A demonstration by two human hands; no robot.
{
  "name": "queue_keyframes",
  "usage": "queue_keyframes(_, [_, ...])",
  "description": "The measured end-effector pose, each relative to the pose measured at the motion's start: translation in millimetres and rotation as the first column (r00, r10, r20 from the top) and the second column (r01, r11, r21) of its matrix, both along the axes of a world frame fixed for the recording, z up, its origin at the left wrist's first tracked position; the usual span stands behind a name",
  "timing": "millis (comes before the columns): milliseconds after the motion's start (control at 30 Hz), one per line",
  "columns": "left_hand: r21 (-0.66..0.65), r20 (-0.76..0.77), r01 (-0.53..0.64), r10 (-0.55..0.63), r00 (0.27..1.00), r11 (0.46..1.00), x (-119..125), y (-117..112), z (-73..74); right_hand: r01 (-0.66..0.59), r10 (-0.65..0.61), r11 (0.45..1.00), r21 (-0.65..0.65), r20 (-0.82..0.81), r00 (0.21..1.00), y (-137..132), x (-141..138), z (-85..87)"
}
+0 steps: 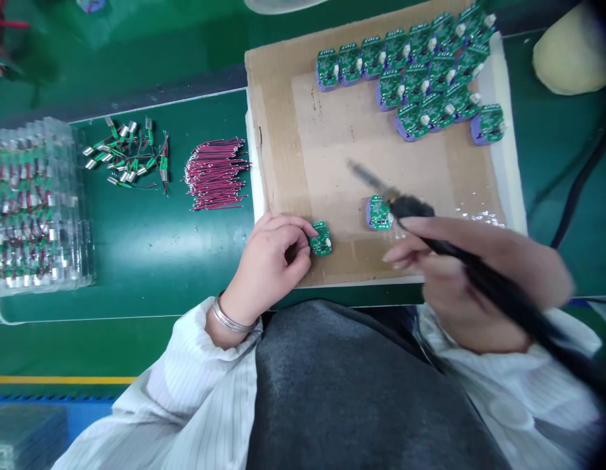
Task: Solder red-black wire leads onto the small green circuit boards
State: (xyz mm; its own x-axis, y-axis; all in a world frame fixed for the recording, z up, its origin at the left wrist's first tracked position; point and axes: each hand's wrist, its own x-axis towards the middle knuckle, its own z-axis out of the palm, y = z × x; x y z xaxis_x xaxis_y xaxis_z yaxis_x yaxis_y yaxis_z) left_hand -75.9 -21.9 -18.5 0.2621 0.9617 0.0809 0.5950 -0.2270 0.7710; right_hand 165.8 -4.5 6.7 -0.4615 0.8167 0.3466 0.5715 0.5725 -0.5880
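Note:
My left hand (278, 251) pinches the left edge of a small green circuit board (321, 239) near the front of the cardboard sheet (332, 143). In my right hand (479, 281) is a soldering iron (410, 207), blurred by motion, its tip pointing up and left above the cardboard. Just beyond that hand lies another green board on a purple base (379, 213), partly behind the iron. Farther back, several similar boards with purple bases (416, 79) stand in slanting rows, each with a white connector.
Left of the cardboard lie a bundle of dark red wires (217, 175) and a loose pile of small silver parts with green and red leads (129, 153). Stacked clear trays (36, 205) stand at far left. A pale rounded object (574, 52) and a black cable (584, 176) are at right.

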Motion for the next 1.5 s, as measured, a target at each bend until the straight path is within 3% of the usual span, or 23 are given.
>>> queue_keyframes(67, [0.006,-0.003,-0.010,0.010,1.000,1.000,0,-1,-1.5,-0.007,0.007,0.999,0.051,0.000,1.000,5,-12,-9.6])
queue_keyframes(167, [0.033,-0.033,-0.054,0.056,0.998,0.998,2,-4,-1.4,-0.186,0.182,0.981,0.050,0.080,0.980,14,-28,-23.0])
queue_keyframes(267, [0.078,-0.110,-0.059,0.067,0.992,0.995,1,-10,4.5,-0.429,0.421,0.903,0.032,0.138,0.897,22,-36,-31.4])
queue_keyframes(367, [0.105,-0.191,-0.086,0.105,0.976,0.991,-10,-16,11.8,-0.479,0.460,0.870,0.117,0.156,0.874,24,-35,-38.1])
queue_keyframes(500, [0.222,-0.289,-0.256,0.314,0.904,0.941,-60,-13,14.4,-0.413,0.377,0.898,0.149,0.220,0.900,23,-31,-45.9])
queue_keyframes(600, [0.299,-0.423,-0.470,0.557,0.714,0.830,-115,3,11.6,-0.380,0.348,0.912,0.156,0.198,0.916,22,-32,-47.8])
queue_keyframes(700, [0.328,-0.459,-0.563,0.649,0.607,0.758,-156,26,6.6,-0.364,0.340,0.918,0.156,0.163,0.926,22,-34,-47.3])
queue_keyframes(767, [0.315,-0.497,-0.571,0.644,0.581,0.758,-166,42,2.4,-0.367,0.345,0.918,0.154,0.149,0.927,22,-34,-47.0])
queue_keyframes(867, [0.256,-0.574,-0.540,0.575,0.583,0.802,-162,59,-3.1,-0.371,0.348,0.912,0.178,0.147,0.926,23,-35,-47.4])
queue_keyframes(967, [0.201,-0.624,-0.526,0.522,0.581,0.827,-154,61,-2.7,-0.378,0.348,0.903,0.204,0.167,0.922,24,-36,-47.6])
queue_keyframes(1167, [0.105,-0.549,-0.543,0.504,0.666,0.833,-143,24,23.7,-0.363,0.339,0.915,0.177,0.149,0.929,22,-40,-40.3])
queue_keyframes(1200, [0.081,-0.489,-0.546,0.510,0.708,0.834,-136,16,29.3,-0.327,0.313,0.931,0.163,0.103,0.944,22,-39,-38.5])
queue_keyframes(1267, [-0.018,-0.182,-0.545,0.533,0.826,0.838,-115,0,38.7,-0.222,0.224,0.964,0.143,0.006,0.975,22,-36,-35.0])
queue_keyframes(1333, [-0.134,0.043,-0.483,0.492,0.869,0.865,-85,-13,43.7,-0.118,0.127,0.985,0.124,-0.064,0.990,21,-33,-31.1])
queue_keyframes(1433, [-0.290,0.229,-0.258,0.328,0.916,0.922,-41,-25,40.5,-0.012,0.022,0.995,0.094,-0.102,0.995,17,-29,-23.4])
queue_keyframes(1500, [-0.354,0.293,-0.130,0.242,0.925,0.926,-21,-27,33.4,0.040,-0.033,0.998,0.058,-0.119,0.992,14,-29,-17.2])
